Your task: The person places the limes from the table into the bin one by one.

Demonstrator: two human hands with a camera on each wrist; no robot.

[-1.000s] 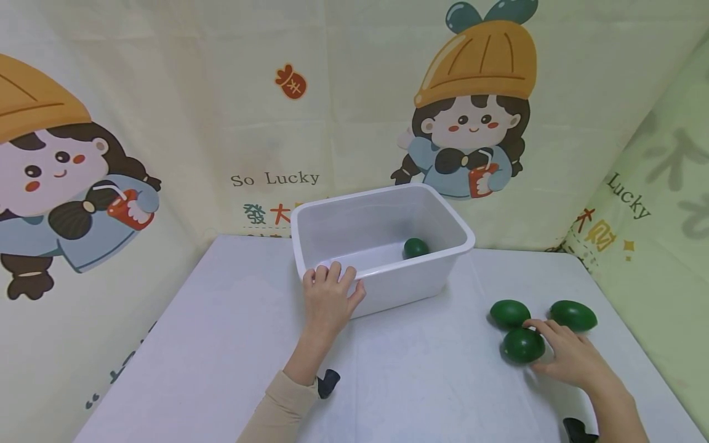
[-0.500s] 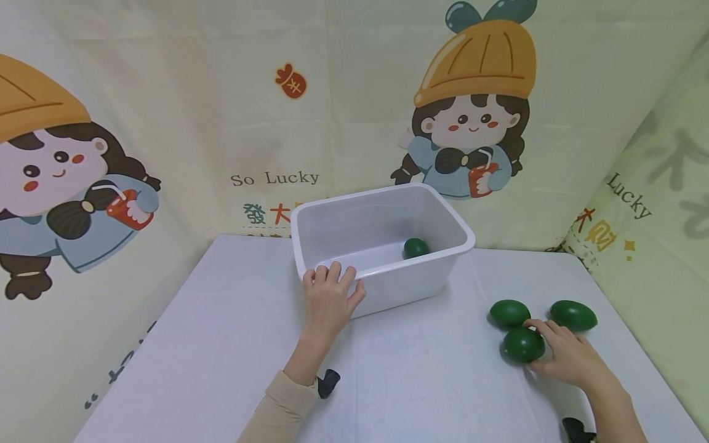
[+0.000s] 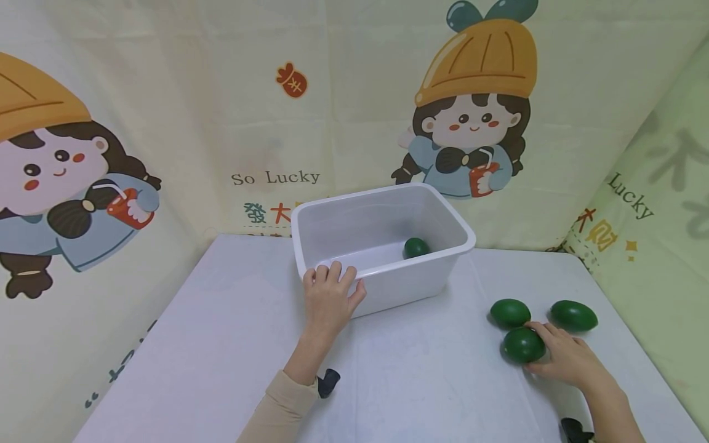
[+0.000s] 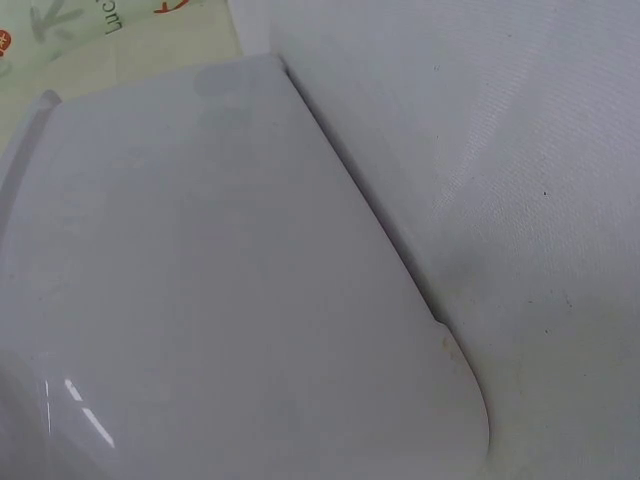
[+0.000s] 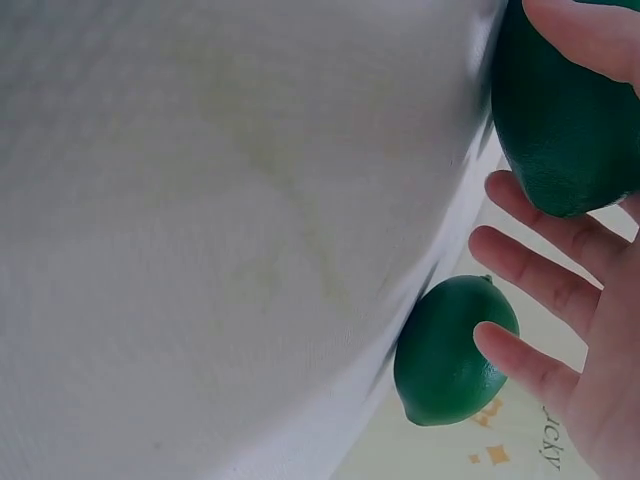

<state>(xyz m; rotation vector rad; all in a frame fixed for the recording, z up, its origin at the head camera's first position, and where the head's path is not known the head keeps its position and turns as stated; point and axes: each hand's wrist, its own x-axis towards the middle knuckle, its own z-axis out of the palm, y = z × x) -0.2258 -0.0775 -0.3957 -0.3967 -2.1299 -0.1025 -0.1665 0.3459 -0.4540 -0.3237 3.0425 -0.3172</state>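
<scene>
Printed cream cloth [image 3: 360,111] hangs behind the white-covered counter [image 3: 421,387] here. The left grip [image 3: 328,300] hooks over the near rim of a white rectangular plastic tub [image 3: 401,288] with one green lime-shaped fruit [image 3: 416,248] inside. At right, the right grip [image 3: 569,355] holds a glossy green oval fruit [image 3: 522,346] between thumb and fingers; two matching fruits [image 3: 510,314] lie just beyond.
</scene>
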